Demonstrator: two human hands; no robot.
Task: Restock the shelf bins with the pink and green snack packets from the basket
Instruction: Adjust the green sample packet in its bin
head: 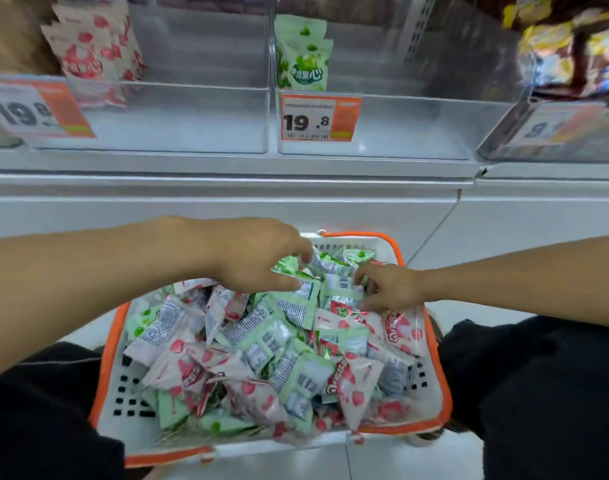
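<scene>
A white basket with an orange rim (104, 368) is seen near the camera, heaped with mixed pink packets (360, 384) and green packets (298, 308). Both hands are sunk into the far end of the heap. The left hand (258, 256) is curled over the green packets there, its fingertips pressed among them; a grasp appears to be under way, though which packet is held cannot be told. The right hand (393, 289) is also bent into the pile, its fingers pinching at the edge of a green packet.

Farther off, two clear shelf bins are seen. In the left bin (199, 116) a few pink packets are stood at its left side; in the right bin (410, 123) a few green packets (305, 60) are stood at its left side, above a price tag (320, 117). Both bins are mostly unfilled, so the task is judged to be at an early stage.

Since the colours are jumbled together, a pink packet could be scooped up along with the green ones and dropped in the wrong bin. The packets are slippery and loosely piled, so an overfull handful could be spilled over the basket rim onto the floor on the way up.
</scene>
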